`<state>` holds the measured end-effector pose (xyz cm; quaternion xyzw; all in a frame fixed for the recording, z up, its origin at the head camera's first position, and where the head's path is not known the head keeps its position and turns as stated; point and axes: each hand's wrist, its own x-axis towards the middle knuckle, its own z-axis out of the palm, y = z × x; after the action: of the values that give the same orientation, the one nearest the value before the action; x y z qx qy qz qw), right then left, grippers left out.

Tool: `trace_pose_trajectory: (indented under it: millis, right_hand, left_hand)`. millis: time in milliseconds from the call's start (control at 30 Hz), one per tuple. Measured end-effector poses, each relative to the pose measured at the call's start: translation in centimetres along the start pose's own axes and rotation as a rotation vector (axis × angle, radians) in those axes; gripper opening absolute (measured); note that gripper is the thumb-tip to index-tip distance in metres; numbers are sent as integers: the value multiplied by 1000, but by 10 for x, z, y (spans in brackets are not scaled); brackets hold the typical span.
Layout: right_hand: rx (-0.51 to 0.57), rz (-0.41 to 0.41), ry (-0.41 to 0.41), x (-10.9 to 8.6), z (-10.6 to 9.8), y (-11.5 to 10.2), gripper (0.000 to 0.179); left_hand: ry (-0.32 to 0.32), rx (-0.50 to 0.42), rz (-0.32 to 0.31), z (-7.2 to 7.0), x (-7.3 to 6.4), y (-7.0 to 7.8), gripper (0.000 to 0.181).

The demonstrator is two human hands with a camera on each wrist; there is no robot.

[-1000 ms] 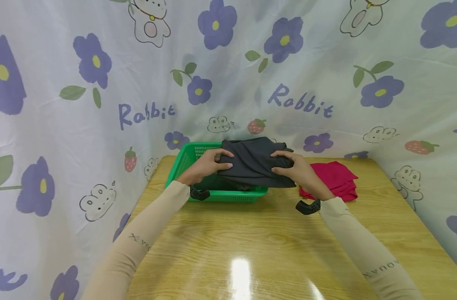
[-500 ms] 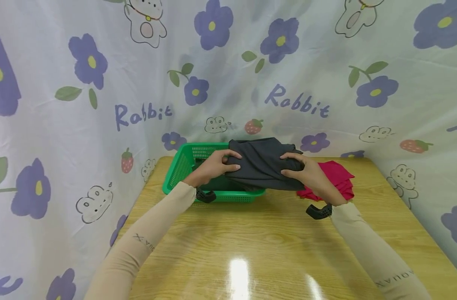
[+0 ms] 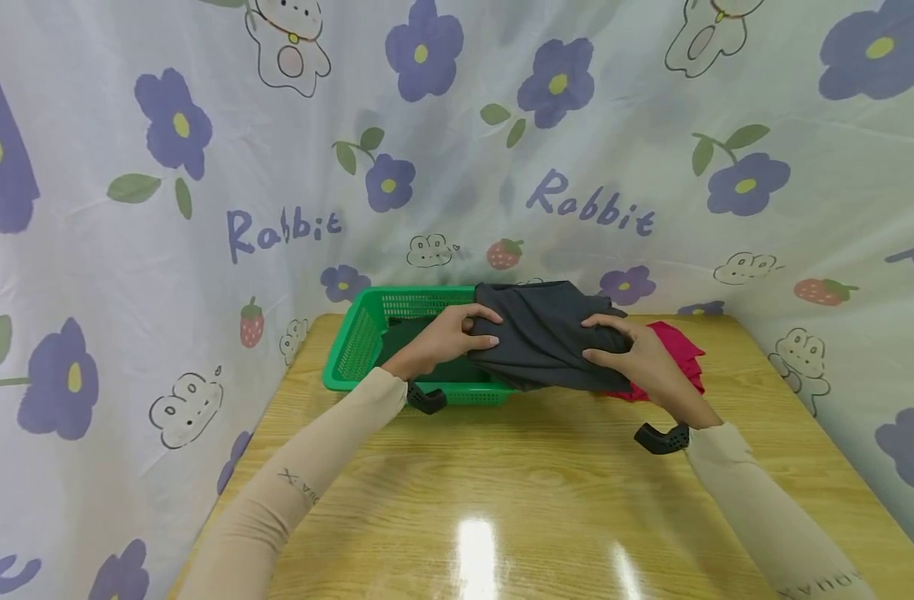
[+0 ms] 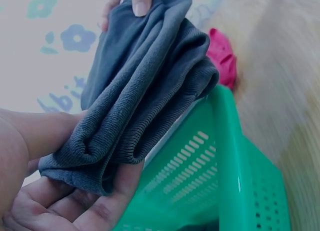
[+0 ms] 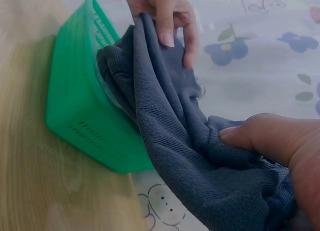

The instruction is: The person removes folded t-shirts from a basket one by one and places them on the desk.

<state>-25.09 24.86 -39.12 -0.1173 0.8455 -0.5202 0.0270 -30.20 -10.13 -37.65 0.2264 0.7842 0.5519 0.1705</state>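
A dark grey folded cloth (image 3: 542,333), which looks like a garment, is held up between both hands over the right end of a green plastic basket (image 3: 344,350). My left hand (image 3: 449,333) grips its left edge, thumb on one side and fingers on the other, as the left wrist view shows with the layered folds (image 4: 145,91). At the opposite edge my right hand (image 3: 640,358) pinches the cloth, the thumb pressing into the fabric in the right wrist view. Inside the basket lies more dark cloth (image 3: 404,342). The far parts of the basket are hidden behind the held cloth.
Red folded cloth (image 3: 677,350) lies on the wooden table (image 3: 486,467) to the right, partly behind my right hand. A white curtain (image 3: 457,150) with purple flowers hangs behind and at both sides of the table.
Both hands have carried the dark grey cloth to the right, part of it now past the basket's right end. More of the basket's inside shows, and more of the red cloth is covered.
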Motion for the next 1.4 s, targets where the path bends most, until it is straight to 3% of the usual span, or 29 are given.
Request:
trace_pose_trajectory:
  millis: [533,1400]
  right_hand:
    - [-27,17,52,-30,-22,22,53]
    - [-46,7,88,-80,-45,62,51]
  left_hand:
    - [-43,28,46,37,13,5,35]
    - [-78,218,142,93,24,8,33]
